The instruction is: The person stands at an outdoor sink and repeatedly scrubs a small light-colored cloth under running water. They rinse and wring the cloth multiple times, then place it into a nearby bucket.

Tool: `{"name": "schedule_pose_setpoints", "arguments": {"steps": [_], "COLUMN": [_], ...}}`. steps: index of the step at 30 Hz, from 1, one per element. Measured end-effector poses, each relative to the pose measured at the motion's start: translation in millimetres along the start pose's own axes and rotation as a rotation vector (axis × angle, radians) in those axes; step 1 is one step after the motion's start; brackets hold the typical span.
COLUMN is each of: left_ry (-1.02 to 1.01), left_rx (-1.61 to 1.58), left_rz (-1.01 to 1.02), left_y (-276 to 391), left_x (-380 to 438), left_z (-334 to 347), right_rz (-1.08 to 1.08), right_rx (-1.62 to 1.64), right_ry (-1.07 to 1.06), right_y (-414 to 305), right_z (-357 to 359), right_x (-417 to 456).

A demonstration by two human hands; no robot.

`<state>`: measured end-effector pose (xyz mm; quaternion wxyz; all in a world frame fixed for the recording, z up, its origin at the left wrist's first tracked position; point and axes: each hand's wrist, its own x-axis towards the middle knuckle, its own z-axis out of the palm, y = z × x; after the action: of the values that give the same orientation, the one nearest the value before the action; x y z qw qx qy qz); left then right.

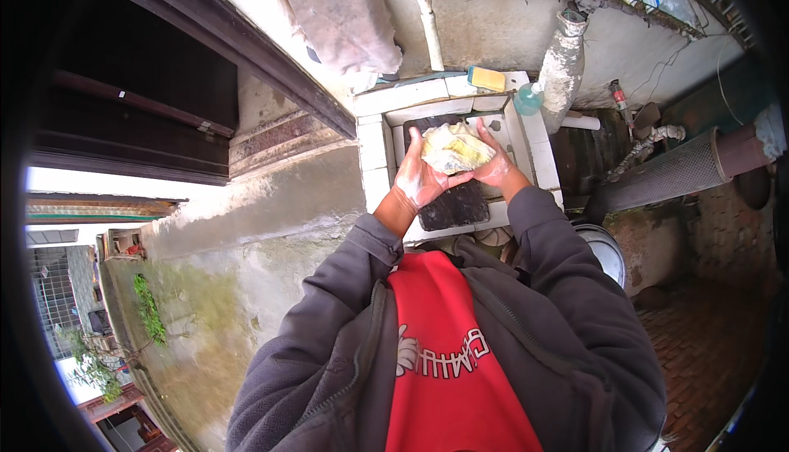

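Note:
A crumpled wet cloth (pixel 457 145), white with yellow patches, is held up between both palms. My left hand (pixel 416 174) grips its left side, with white suds on the wrist and the base of the thumb. At the right side, my right hand (pixel 495 165) holds it with the thumb raised, also with some foam on the skin. Below them, a dark flat board (pixel 455 208) lies in a white-tiled sink (pixel 375 144). The hands and cloth cover the middle of the board.
On the sink's back ledge sit a yellow sponge (pixel 487 78) and a teal pump bottle (pixel 528 99). A white tap pipe (pixel 429 27) comes down the wall behind. Right of the sink are a thick crusted pipe (pixel 564 63) and a metal mesh cylinder (pixel 662 174). A doorway frame (pixel 265 51) stands left.

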<state>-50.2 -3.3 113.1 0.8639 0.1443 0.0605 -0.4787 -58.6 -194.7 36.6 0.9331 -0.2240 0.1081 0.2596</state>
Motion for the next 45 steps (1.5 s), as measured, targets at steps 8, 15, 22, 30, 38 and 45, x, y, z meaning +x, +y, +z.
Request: {"name": "schedule_pose_setpoints", "arguments": {"steps": [8,15,22,30,38,45], "left_ry": [0.151,0.039,-0.054,0.047,0.111,0.072], "left_rx": [0.186,-0.089,-0.163,-0.067,-0.105,-0.066], "left_rz": [0.026,0.325,0.400,0.357,0.400,0.161], "left_y": [2,29,27,26,40,2], "left_x": [5,-5,5,11,2,2], "left_z": [-35,-64,-54,-21,-58,-128], "right_rz": [-0.410,-0.669,-0.455,-0.355,-0.477,-0.711], "right_rx": [-0.574,-0.065,-1.080,-0.900,-0.972,-1.496], "right_ry": [0.377,0.346,0.349,0.023,0.286,0.180], "right_y": [-50,-71,-42,45,46,82], "right_z": [13,-10,-20,24,21,104], "right_x": [-3,-29,-35,16,42,12]}}
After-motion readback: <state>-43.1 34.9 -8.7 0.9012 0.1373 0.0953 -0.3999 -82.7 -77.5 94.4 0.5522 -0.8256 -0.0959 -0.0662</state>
